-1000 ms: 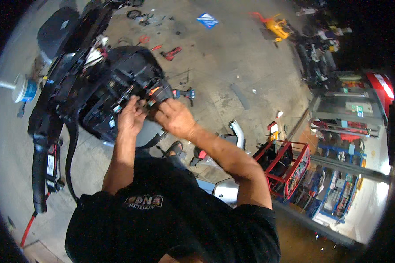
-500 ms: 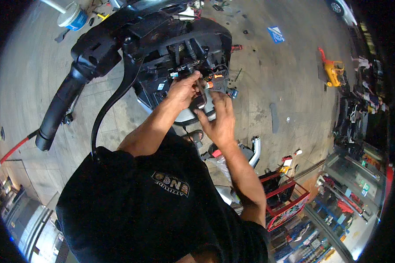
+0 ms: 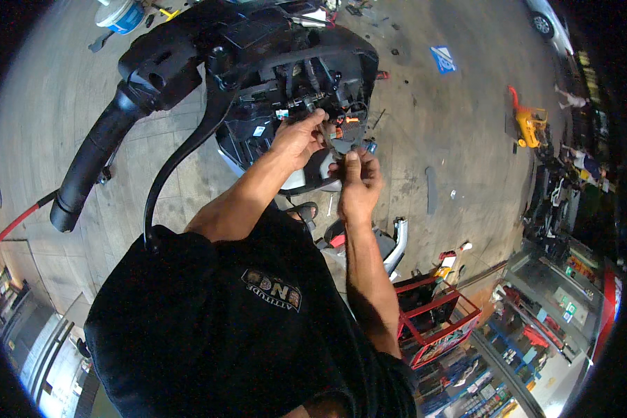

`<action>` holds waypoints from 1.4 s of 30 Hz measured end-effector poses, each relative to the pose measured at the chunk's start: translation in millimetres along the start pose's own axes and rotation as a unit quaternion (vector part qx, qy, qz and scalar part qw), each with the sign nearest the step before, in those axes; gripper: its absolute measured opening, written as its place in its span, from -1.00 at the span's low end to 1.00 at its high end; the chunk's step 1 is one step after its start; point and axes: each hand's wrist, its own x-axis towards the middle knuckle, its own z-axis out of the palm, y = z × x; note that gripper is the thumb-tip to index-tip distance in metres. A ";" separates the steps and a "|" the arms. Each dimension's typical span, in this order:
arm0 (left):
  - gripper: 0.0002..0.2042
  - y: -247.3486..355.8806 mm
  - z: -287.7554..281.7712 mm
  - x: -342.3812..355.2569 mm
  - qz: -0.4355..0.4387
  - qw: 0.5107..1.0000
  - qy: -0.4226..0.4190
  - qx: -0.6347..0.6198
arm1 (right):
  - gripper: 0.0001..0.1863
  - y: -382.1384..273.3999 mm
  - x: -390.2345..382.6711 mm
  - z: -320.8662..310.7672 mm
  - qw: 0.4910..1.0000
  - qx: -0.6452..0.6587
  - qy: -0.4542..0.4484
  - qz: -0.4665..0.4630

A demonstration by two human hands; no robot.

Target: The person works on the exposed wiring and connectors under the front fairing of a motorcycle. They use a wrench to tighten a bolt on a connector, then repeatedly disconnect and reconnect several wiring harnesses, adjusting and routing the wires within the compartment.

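Note:
Both hands are over the opened front of a scooter (image 3: 359, 50), where dark wiring and plastic parts lie exposed. My left hand (image 3: 296, 143) is closed, thumb and fingers pinched together among the wires; what they hold is hidden. Just to its right and a little nearer, my right hand (image 3: 361, 187) is curled, its thumb pressed to the fingers on something too small to name. Beyond the fingertips is an orange connector (image 3: 352, 120). The black handlebar grip (image 3: 94, 157) and the curved brake lever (image 3: 167, 171) reach toward me on the left.
At the far left stands a white and blue bucket (image 3: 124, 19). A blue packet (image 3: 442, 60) and a grey strip (image 3: 430, 189) lie on the floor. Farther right is a yellow and red floor jack (image 3: 529, 127). A red-framed tool cart (image 3: 435, 322) stands near my right elbow.
My right hand has turned from spread fingers to a pinch, and its forearm has swung left. My left hand remains pinched among the wires. The whole view has shifted slightly.

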 end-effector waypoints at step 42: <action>-0.85 2.8 7.8 -6.9 0.000 1.000 0.025 0.013 | -0.69 -7.4 5.4 -19.5 0.880 -0.366 -0.086 -0.290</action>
